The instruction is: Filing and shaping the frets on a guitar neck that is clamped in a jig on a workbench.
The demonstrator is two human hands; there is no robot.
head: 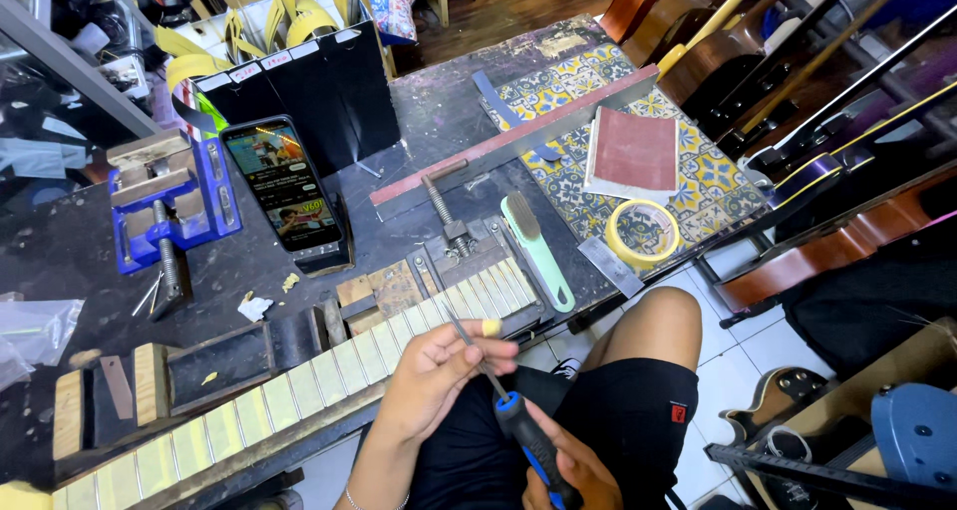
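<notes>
Cluttered with tools, my dark counter (419,121) carries the taped guitar neck (299,385), which runs from seven o'clock up to the clamp near the centre. My right hand (568,470) is closed round the blue-and-black handle of a thin file (488,370); my left hand (439,375) pinches the shaft, one taped fingertip resting on the frets. Short, level strokes seem best to me, with the tip kept on the metal, off the tape. Open room is toward five o'clock, over my knee (648,321); the phone (284,186) and blue vise (164,206) crowd eleven o'clock.
</notes>
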